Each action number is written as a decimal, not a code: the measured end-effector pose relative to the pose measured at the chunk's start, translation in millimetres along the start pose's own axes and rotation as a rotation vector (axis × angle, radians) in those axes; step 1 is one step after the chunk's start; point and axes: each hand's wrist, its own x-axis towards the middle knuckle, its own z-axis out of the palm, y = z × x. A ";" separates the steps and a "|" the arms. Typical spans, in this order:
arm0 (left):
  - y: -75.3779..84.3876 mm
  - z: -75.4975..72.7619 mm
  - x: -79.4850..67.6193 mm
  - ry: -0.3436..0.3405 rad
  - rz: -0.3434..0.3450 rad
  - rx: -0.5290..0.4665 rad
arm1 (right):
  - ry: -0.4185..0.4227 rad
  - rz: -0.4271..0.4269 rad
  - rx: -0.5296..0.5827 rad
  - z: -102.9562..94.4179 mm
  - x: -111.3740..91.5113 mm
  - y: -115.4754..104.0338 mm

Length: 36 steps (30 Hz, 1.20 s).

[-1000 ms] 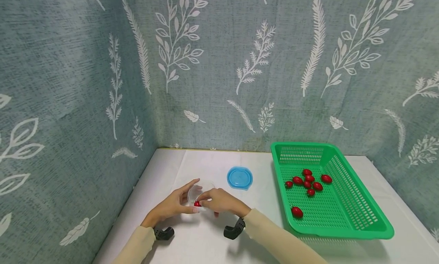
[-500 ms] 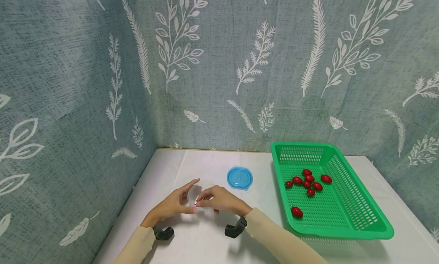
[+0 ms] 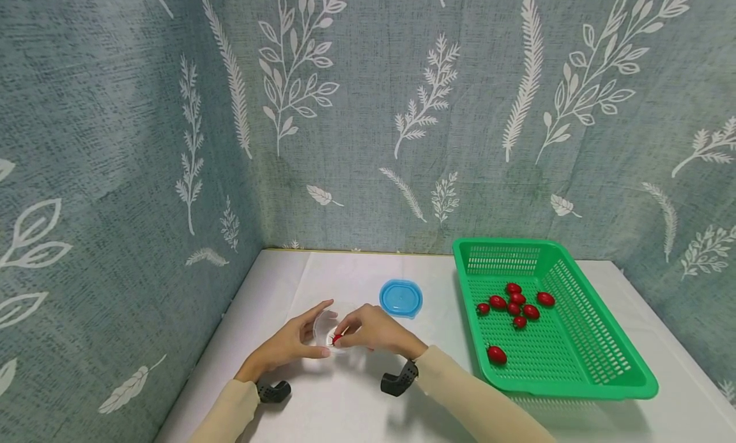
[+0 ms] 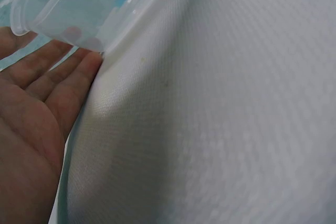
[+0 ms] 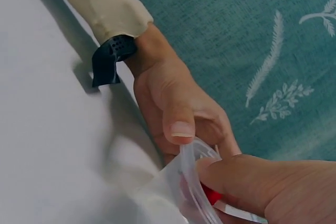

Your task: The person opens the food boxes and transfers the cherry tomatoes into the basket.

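Observation:
A clear plastic tub stands on the white cloth, its walls also showing in the left wrist view. My left hand holds it from the left, the thumb at the near rim and the fingers round the far side. Over the tub's mouth, my right hand pinches a red cherry tomato between thumb and fingers. The right wrist view shows this tomato just inside the rim, partly hidden by the right thumb.
A blue lid lies on the cloth behind the right hand. To the right, a green plastic basket contains several red cherry tomatoes. Patterned blue-grey fabric rises behind and at the left of the table.
My right hand has shifted slightly right and up, with the cherry tomato moving rightward in its fingers. My left hand has kept its place on the tub.

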 end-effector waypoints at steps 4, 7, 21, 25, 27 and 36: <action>-0.9 0.0 0.9 -0.007 0.012 -0.006 | 0.020 0.000 -0.054 -4.1 -2.6 -4.6; -0.3 0.2 1.1 -0.010 0.006 -0.017 | 0.030 -0.032 -0.091 -7.2 -4.1 -7.2; 1.4 0.6 2.3 0.001 -0.009 0.004 | 0.096 -0.087 -0.139 -38.1 -20.1 -19.6; 1.0 0.5 2.7 0.004 -0.010 0.001 | 0.130 -0.070 -0.139 -49.3 -25.6 -18.9; 0.6 0.6 2.7 0.006 -0.014 0.002 | 0.152 -0.072 -0.141 -54.8 -28.4 -18.2; -0.2 0.5 3.3 0.007 0.000 0.020 | 0.213 -0.072 -0.134 -77.8 -43.7 -10.2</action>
